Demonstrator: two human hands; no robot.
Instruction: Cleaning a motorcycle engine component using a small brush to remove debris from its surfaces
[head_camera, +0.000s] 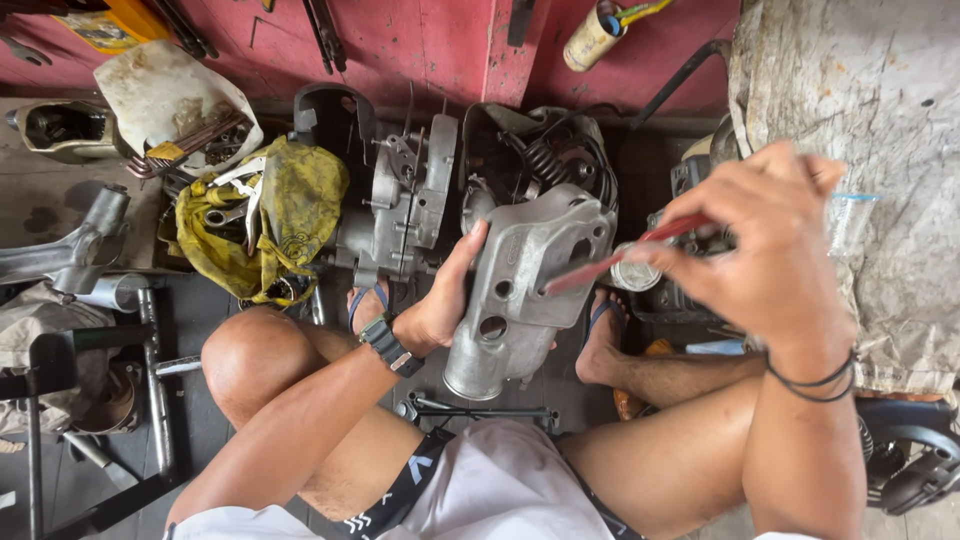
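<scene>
grey engine cover (520, 290), red tool (620, 258), yellow rag (285, 215), red wall (420, 40)

Upright grey engine cover (520, 290), red-handled tool (610, 262)

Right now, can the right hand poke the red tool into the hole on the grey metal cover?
Probably yes. The right hand holds the red tool with its tip at the grey metal cover, and nothing blocks it.

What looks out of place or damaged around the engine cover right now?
Nothing on the engine cover looks broken; the left hand holds it upright and the right hand puts a red-handled tool to it. The oddities lie around it: a stained yellow rag draped over loose tools, and parts scattered on the floor.
</scene>
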